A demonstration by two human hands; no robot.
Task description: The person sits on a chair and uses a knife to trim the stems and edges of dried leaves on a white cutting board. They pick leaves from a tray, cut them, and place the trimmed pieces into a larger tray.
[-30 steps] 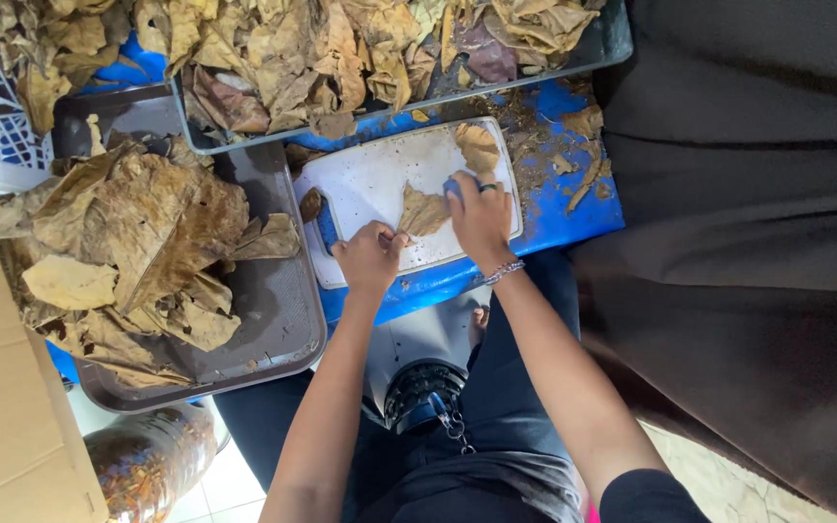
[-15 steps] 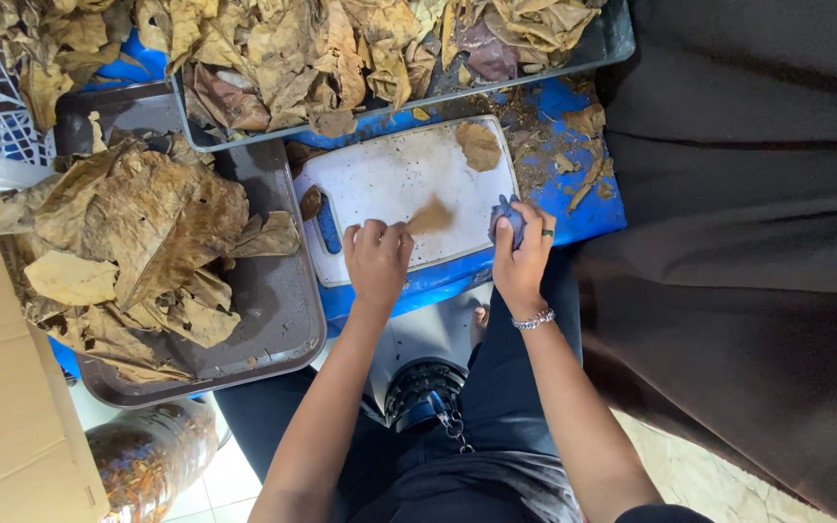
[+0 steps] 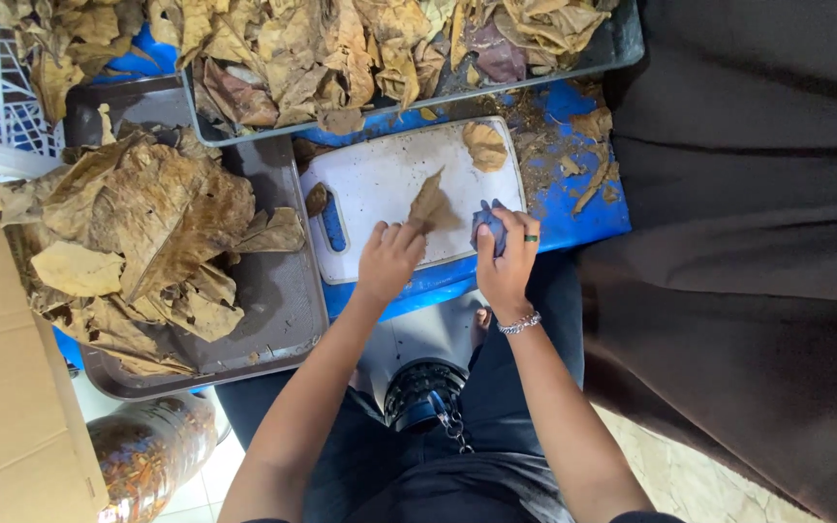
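A white cutting board [image 3: 389,179] lies on a blue surface [image 3: 573,208] before me. On it rests a brown dried leaf piece [image 3: 432,203]. My left hand [image 3: 389,260] pinches the near end of that leaf against the board. My right hand [image 3: 508,261] is closed on a small dark blue-grey object [image 3: 487,225] at the board's near right edge. A second leaf piece [image 3: 485,145] lies at the board's far right corner.
A dark tray [image 3: 283,320] at the left holds a heap of large dried leaves [image 3: 138,232]. Another tray [image 3: 622,39] at the far side is full of leaves. A cardboard box [image 3: 2,387] and a clear bag [image 3: 147,455] sit at the lower left. Dark cloth [image 3: 748,242] covers the right.
My right hand went from the middle of the board to its right side, then came back a little toward the leaf. My left hand has taken hold of the leaf's near end.
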